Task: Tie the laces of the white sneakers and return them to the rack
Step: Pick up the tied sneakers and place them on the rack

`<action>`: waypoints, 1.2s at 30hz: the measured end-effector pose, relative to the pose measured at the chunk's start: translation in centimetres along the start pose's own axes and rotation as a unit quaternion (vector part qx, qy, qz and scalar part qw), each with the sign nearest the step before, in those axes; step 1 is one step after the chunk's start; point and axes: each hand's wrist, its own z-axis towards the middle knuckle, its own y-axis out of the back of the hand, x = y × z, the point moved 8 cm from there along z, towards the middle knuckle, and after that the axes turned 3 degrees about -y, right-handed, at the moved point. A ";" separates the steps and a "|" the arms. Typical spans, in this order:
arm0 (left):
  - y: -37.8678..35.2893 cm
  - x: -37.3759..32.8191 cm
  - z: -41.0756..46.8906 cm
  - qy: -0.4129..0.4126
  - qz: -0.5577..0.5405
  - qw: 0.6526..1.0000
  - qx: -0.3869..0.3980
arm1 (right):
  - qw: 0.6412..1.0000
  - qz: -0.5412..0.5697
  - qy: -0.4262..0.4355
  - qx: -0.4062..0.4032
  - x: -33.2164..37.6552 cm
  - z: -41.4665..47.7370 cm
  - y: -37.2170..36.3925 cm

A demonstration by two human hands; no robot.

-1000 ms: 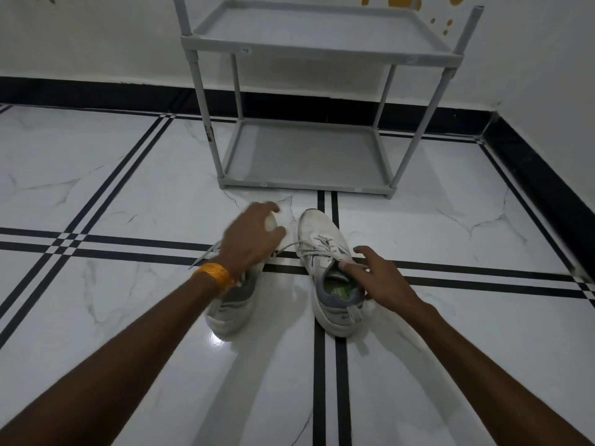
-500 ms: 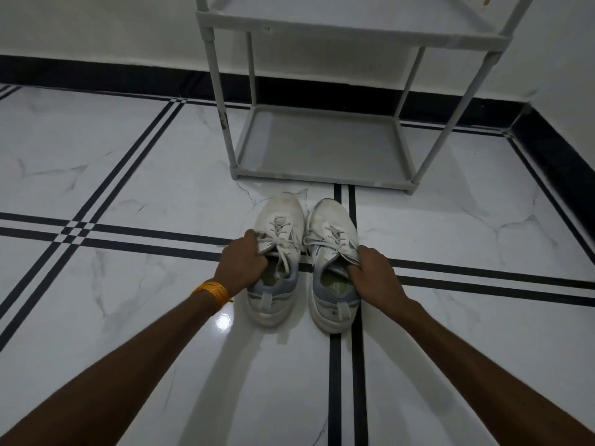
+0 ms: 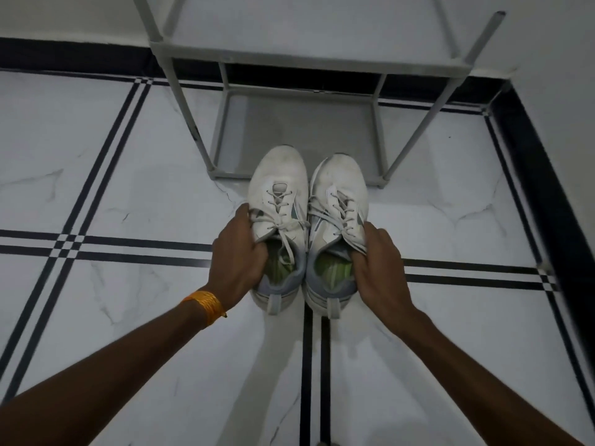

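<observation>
Two white sneakers sit side by side, toes pointing at the grey rack [image 3: 225, 136]. My left hand [image 3: 236, 252] grips the left sneaker [image 3: 278, 175] at its collar, fingers inside the opening. My right hand [image 3: 378, 268] holds the right sneaker [image 3: 338, 178] the same way. Both shoes have green insoles and grey heels. Their laces lie across the tongues with loose ends trailing toward the openings. Whether the soles touch the floor I cannot tell.
The rack's bottom shelf [image 3: 299, 123] lies just beyond the toes, with an upper shelf [image 3: 322, 43] above it. Slanted rack legs [image 3: 415, 130] flank the shelf. A black skirting [image 3: 528, 149] and a white wall close the right side. The floor is white marble with black stripes.
Both hands closed on the sneakers' collars and the pair came together, toes forward. The shoes now sit closer to the rack's bottom shelf, and my view has tilted down.
</observation>
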 end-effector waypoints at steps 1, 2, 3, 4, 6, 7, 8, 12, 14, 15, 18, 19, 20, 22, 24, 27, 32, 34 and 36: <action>1.4 -1.8 0.0 0.005 -0.004 1.000 -0.001 | 1.000 0.001 0.003 -0.001 1.5 0.0 2.0; 2.6 -3.4 -0.1 0.008 -0.008 1.000 -0.003 | 1.000 0.000 0.001 -0.003 2.8 0.0 3.9; 4.1 -5.4 0.0 0.012 -0.014 1.000 -0.005 | 1.000 -0.001 -0.002 -0.006 4.3 0.2 6.2; 5.7 -7.4 0.2 0.019 -0.020 1.000 -0.006 | 1.000 -0.001 -0.005 -0.008 5.9 0.4 8.5; 9.0 -11.5 1.0 0.030 -0.034 0.999 -0.009 | 1.000 0.001 -0.001 -0.010 9.3 1.2 13.2; 10.3 -13.2 1.4 0.032 -0.037 0.999 -0.011 | 1.000 0.001 0.005 -0.013 10.7 1.6 15.1; 11.9 -15.1 2.2 0.034 -0.037 0.999 -0.016 | 1.000 0.001 0.008 -0.015 12.2 2.3 17.2; 17.5 -21.9 6.4 0.035 -0.038 0.998 -0.022 | 1.000 0.010 -0.010 -0.010 17.3 6.3 24.1; 19.6 -24.8 9.2 0.040 -0.035 0.998 -0.015 | 1.000 0.014 -0.009 -0.008 19.5 8.9 26.9; 20.4 -25.9 10.7 0.045 -0.034 0.998 -0.013 | 1.000 0.009 -0.004 -0.007 20.4 10.4 28.0; 21.6 -27.7 14.8 0.070 -0.029 0.997 -0.011 | 1.000 -0.015 0.008 -0.007 22.0 15.0 29.7; 21.8 -27.9 16.2 0.075 -0.031 0.997 -0.015 | 1.000 -0.019 0.009 -0.004 22.2 16.8 29.8; 21.7 -27.8 17.8 0.078 -0.032 0.996 -0.011 | 1.000 -0.021 0.006 0.001 22.3 18.6 29.5; 21.0 -26.9 20.9 0.069 -0.029 0.997 -0.002 | 1.000 -0.028 0.000 0.007 22.1 21.7 28.5; 20.0 -25.1 24.2 0.063 -0.011 0.998 0.006 | 0.999 -0.036 -0.019 0.013 21.5 24.8 26.8; 17.7 -22.6 29.0 0.056 0.008 0.998 0.027 | 0.997 -0.051 -0.051 0.027 20.0 29.5 24.2; 14.0 -18.7 34.2 0.078 0.012 0.995 0.067 | 0.992 -0.071 -0.088 0.059 17.4 35.0 19.8; 12.1 -17.1 35.4 0.082 0.020 0.992 0.092 | 0.990 -0.074 -0.101 0.072 16.1 36.3 18.3; 10.4 -16.0 36.1 0.080 0.035 0.990 0.110 | 0.987 -0.080 -0.106 0.091 14.8 36.7 16.9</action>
